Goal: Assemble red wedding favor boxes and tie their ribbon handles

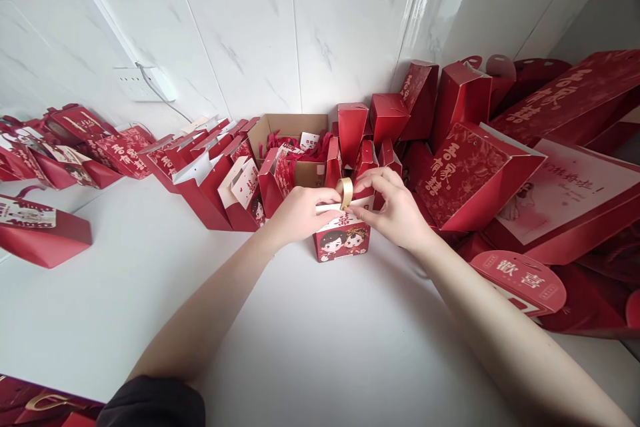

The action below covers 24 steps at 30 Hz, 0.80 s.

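A small red gift box (pixel 343 247) stands upright on the white table, with two cartoon figures on its front and a pale top. From its top edge rises a loop of gold ribbon (pixel 345 192). My left hand (pixel 304 215) pinches the top edge of the box just left of the loop, thumb in front. On the other side, my right hand (pixel 393 203) has its thumb and fingertips closed at the ribbon's base. Exactly what the right fingertips hold is partly hidden.
Behind the box is an open cardboard carton (pixel 293 123) with dark red ribbons and cards. Red gift bags (pixel 200 180) line the left; larger red boxes (pixel 460 173) crowd the right. A tiled wall (pixel 240 33) with a socket (pixel 145 85) closes off the back.
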Each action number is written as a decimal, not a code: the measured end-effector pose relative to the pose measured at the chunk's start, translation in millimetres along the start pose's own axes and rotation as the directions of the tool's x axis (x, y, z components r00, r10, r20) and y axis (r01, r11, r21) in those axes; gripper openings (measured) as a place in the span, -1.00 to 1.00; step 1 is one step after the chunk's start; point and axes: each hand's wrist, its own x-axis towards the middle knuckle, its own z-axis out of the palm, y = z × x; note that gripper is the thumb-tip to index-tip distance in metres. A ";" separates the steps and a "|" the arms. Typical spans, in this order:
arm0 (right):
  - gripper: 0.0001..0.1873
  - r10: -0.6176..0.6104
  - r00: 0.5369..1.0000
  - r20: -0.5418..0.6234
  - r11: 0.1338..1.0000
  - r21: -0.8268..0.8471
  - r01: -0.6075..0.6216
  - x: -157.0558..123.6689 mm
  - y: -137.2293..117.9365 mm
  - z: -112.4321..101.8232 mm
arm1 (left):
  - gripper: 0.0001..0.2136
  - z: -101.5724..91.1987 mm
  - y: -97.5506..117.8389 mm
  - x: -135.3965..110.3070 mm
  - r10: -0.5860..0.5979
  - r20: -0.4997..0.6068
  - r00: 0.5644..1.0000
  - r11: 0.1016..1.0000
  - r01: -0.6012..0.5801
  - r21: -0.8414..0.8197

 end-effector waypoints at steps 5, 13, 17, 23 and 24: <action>-0.90 0.173 0.972 0.161 0.968 0.152 -0.197 -0.7 -1.9 -1.1 | -0.80 3.5 -1.0 2.0 -0.026 0.005 1.000 0.990 0.026 -0.137; -0.71 0.215 0.919 0.331 0.927 0.228 -0.299 1.5 -15.6 -18.7 | -0.78 -1.2 -9.3 6.3 -0.063 0.129 0.990 0.943 0.102 -0.317; -0.72 0.199 0.865 0.461 0.832 0.388 -0.398 2.0 -19.0 -22.9 | -0.69 -7.3 -18.3 9.5 0.023 -0.021 1.000 0.984 -0.027 -0.176; -0.74 0.187 0.879 0.438 0.833 0.404 -0.379 -0.3 -15.9 -20.8 | -0.58 -8.6 -12.0 8.9 -0.032 -0.129 0.991 0.993 0.017 -0.116; -0.73 0.188 0.879 0.439 0.836 0.399 -0.378 -0.6 -15.5 -21.2 | -0.55 -8.3 -10.6 8.6 -0.051 -0.156 0.986 0.992 0.032 -0.119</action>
